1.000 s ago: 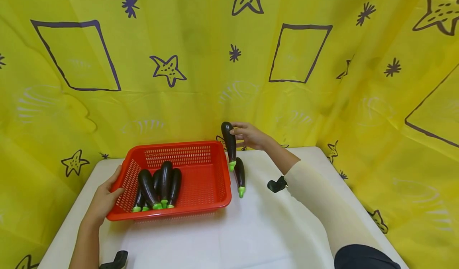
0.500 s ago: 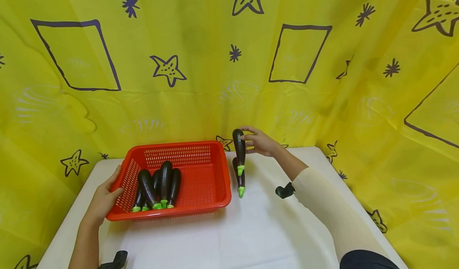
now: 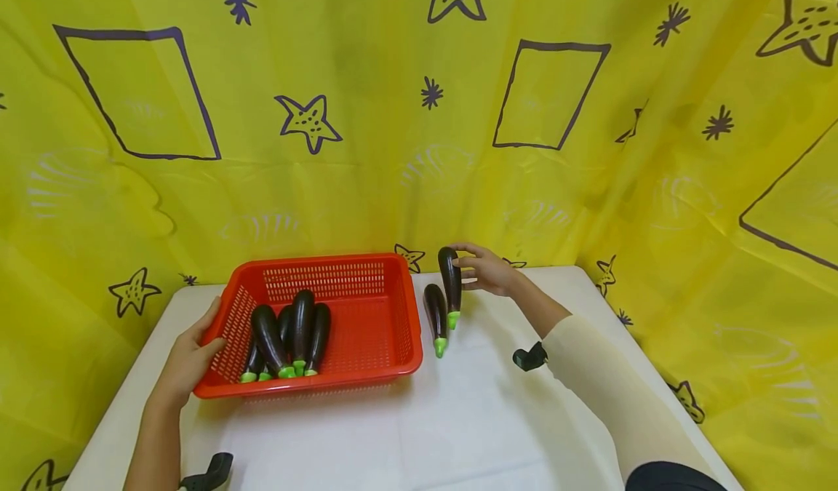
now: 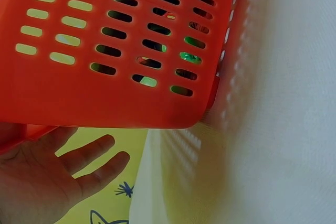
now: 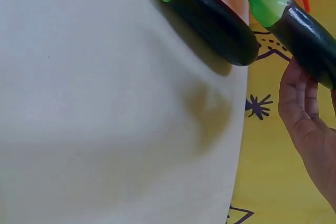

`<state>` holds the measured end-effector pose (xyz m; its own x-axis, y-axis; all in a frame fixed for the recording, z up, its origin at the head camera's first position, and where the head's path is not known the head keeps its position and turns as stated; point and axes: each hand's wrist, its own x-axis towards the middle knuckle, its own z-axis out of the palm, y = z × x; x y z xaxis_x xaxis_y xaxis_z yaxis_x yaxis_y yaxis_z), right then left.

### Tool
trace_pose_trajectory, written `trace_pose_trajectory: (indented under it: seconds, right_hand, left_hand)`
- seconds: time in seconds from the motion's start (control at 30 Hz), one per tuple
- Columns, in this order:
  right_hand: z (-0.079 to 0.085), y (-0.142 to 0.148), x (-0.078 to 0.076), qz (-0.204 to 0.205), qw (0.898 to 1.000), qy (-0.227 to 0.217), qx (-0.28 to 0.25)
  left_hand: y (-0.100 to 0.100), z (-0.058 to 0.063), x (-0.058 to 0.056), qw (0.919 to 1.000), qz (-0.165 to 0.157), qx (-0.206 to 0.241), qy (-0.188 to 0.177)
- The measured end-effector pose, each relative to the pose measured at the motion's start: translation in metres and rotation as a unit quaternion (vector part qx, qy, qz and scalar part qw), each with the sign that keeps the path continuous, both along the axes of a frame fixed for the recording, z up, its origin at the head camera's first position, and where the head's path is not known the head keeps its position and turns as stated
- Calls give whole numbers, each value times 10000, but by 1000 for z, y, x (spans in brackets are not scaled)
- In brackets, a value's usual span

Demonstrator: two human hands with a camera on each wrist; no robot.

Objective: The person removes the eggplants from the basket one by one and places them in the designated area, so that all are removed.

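My right hand pinches a dark eggplant by its rounded end, its green stem pointing toward me. In the right wrist view the held eggplant hangs over the cloth, and its shadow falls below. A second eggplant lies on the table just left of it, beside the basket. The left hand grips the left rim of a red plastic basket, thumb inside. From the left wrist, that hand shows at the corner of the basket's slotted wall. Several eggplants lie together in the basket's left half.
A white cloth covers the table. Behind it and to the right hangs a yellow curtain printed with stars and frames. Dark wrist-camera mounts stick out from both forearms.
The right hand has carried its eggplant from above the basket's right edge rightward and down, past the eggplant on the table. The left hand keeps its grip on the basket.
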<state>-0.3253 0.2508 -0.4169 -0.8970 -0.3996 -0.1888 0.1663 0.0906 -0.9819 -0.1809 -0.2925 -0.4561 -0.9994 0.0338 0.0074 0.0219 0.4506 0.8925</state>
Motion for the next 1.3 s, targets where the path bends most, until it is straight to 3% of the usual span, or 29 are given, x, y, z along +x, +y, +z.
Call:
trace_pose_trajectory:
  seconds: [0.73, 1.13, 1.3]
  right_hand:
    - [-36, 13, 12, -54, 9994, -276, 189]
    - [-50, 15, 9, -121, 9985, -237, 473]
    - [-57, 15, 7, -94, 9979, -7, 635]
  left_hand:
    - [2, -1, 3, 9999, 13, 42, 157]
    - [1, -1, 1, 10000, 61, 39, 60]
    - [1, -1, 1, 10000, 67, 35, 57]
